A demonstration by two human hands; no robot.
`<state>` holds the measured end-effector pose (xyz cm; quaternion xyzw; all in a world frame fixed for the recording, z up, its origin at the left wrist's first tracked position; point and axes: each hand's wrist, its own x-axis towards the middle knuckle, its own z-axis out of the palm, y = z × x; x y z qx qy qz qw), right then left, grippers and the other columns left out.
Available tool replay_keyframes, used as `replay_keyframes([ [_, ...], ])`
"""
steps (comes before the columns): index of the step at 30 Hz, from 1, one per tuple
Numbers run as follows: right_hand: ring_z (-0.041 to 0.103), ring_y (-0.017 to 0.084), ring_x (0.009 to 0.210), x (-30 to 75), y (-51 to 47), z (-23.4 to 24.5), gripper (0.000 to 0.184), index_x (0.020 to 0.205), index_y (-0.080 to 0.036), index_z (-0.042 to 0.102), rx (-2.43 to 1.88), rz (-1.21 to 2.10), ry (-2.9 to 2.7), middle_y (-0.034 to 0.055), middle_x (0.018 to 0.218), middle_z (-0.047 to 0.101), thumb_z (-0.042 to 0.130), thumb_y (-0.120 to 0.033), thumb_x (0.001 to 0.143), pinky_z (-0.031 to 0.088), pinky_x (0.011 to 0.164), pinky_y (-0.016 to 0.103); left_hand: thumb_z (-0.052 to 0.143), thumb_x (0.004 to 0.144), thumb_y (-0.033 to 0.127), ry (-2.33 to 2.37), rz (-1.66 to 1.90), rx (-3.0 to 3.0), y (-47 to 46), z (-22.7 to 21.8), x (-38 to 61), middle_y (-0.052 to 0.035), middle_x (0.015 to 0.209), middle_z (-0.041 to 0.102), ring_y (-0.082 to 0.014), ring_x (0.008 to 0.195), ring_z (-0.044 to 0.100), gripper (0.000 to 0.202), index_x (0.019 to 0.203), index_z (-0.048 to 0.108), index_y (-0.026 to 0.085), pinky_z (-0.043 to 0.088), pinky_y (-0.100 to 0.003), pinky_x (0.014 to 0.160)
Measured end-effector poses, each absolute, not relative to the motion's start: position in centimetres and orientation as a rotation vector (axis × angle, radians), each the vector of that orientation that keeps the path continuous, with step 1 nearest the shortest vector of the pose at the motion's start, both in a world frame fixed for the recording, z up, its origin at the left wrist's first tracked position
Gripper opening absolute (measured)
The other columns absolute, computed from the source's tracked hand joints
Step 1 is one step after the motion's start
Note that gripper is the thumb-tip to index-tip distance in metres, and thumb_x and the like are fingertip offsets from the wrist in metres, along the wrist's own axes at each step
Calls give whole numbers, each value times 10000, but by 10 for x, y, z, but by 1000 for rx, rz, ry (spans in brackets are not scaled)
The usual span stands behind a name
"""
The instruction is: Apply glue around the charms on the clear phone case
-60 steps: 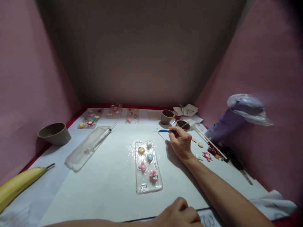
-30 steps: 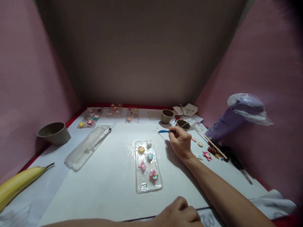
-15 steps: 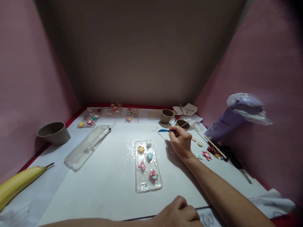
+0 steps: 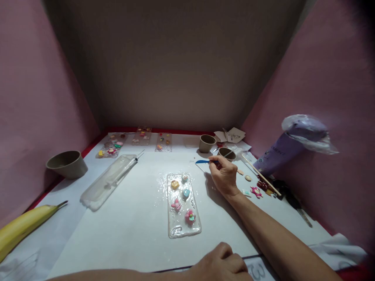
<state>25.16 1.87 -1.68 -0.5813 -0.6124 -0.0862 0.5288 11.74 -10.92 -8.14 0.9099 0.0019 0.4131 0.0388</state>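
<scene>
Pinched between the fingers of my right hand [image 4: 224,175] is a small blue plastic knife [image 4: 202,161], its blade pointing left above the white work surface. Below and left of it lies a clear phone case [image 4: 178,223], coated in something glossy with wet-looking drops around it. On the case sit a pink flower charm [image 4: 190,217], a pink bunny-like charm [image 4: 176,205], a blue heart-like charm [image 4: 186,193], a yellow charm [image 4: 175,184] and a pale round charm [image 4: 184,178]. My left hand [image 4: 221,263] rests closed at the near edge; its palm side is hidden, and nothing sticks out of it.
Brown cups [image 4: 207,144] stand behind my right hand, another cup [image 4: 67,164] at left. A banana [image 4: 27,224], an undecorated clear case [image 4: 105,183] and decorated cases [image 4: 163,142] lie around. At right are loose charms [image 4: 256,192], a wooden stick [image 4: 260,174] and a purple bag [image 4: 278,152].
</scene>
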Motion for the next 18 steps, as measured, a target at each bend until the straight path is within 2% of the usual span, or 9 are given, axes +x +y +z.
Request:
replay_keyframes([
  [9, 574, 131, 532, 252, 19, -16, 180, 791, -180, 683, -1362, -204, -1427, 2, 664, 675, 523, -124, 729, 470, 570, 259, 686, 868, 266, -29, 796, 2945, -108, -77, 116, 59, 662, 553, -87, 667, 495, 268, 722, 489, 156, 352, -248, 658],
  [18, 574, 129, 529, 253, 19, -18, 167, 795, -177, 681, -1360, -205, -1431, 5, 669, 679, 533, -132, 735, 476, 576, 259, 690, 858, 251, -31, 894, 2931, -108, -77, 117, 49, 655, 540, -96, 642, 464, 249, 726, 504, 151, 363, -238, 628],
])
